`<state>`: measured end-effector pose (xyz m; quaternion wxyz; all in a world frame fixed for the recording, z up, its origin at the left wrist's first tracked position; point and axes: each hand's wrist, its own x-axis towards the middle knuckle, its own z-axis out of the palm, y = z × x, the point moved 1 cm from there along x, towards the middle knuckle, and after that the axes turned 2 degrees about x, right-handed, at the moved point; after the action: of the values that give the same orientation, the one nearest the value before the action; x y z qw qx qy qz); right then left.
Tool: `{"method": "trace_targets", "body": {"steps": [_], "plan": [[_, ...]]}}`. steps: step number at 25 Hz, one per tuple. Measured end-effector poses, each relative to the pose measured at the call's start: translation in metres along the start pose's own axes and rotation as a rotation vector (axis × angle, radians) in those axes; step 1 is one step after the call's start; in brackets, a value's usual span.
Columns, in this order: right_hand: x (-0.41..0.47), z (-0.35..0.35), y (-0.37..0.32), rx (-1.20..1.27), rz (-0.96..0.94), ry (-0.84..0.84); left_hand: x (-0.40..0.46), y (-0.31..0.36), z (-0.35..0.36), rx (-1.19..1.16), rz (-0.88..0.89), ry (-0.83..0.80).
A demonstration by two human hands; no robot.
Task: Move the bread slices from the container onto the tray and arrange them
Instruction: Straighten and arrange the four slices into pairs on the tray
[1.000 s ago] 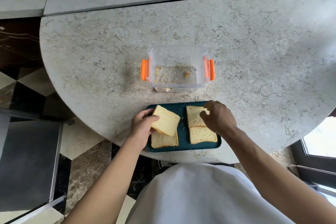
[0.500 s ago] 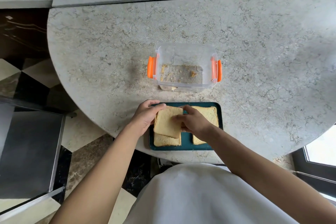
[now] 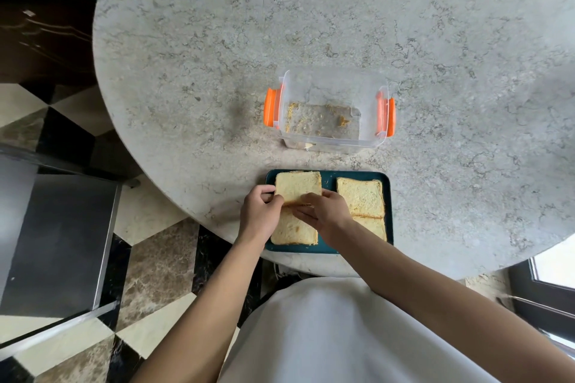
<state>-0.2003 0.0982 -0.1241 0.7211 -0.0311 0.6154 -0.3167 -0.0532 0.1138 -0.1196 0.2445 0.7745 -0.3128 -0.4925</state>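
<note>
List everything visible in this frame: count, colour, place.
square toasted bread slices: 4, pale golden, in a two-by-two grid on the tray; the far-left one is under both hands
rectangular dark teal tray: 1, at the table's near edge
clear plastic container with orange side latches: 1, just beyond the tray, lid off, only crumbs inside
round grey marble table: 1, fills most of the view
dark metal-framed chair or stand: 1, left, on the checkered floor
left hand: 1, on the far-left slice's left edge
right hand: 1, fingers on that slice's near edge
</note>
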Motion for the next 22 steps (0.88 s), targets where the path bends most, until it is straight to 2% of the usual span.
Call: {"method": "trace_targets", "body": {"steps": [2, 6, 11, 14, 17, 22], "plan": [[-0.004, 0.001, 0.001, -0.155, -0.021, -0.016, 0.0, -0.002, 0.001, 0.039, 0.02, 0.016], [-0.008, -0.007, -0.004, -0.716, -0.216, 0.07, -0.001, -0.009, -0.001, 0.095, 0.036, 0.029], [-0.014, -0.019, -0.011, -1.21, -0.381, 0.126, -0.008, -0.012, -0.005, 0.2, 0.107, 0.052], [-0.016, -0.025, -0.014, -1.348, -0.431, 0.168, -0.018, -0.018, -0.004, 0.332, 0.234, 0.088], [-0.018, -0.029, -0.01, -1.4, -0.425, 0.198, -0.028, -0.025, 0.0, 0.455, 0.283, 0.057], [-0.017, -0.031, 0.005, -1.406, -0.355, 0.105, -0.036, -0.028, 0.003, 0.545, 0.317, 0.066]]}}
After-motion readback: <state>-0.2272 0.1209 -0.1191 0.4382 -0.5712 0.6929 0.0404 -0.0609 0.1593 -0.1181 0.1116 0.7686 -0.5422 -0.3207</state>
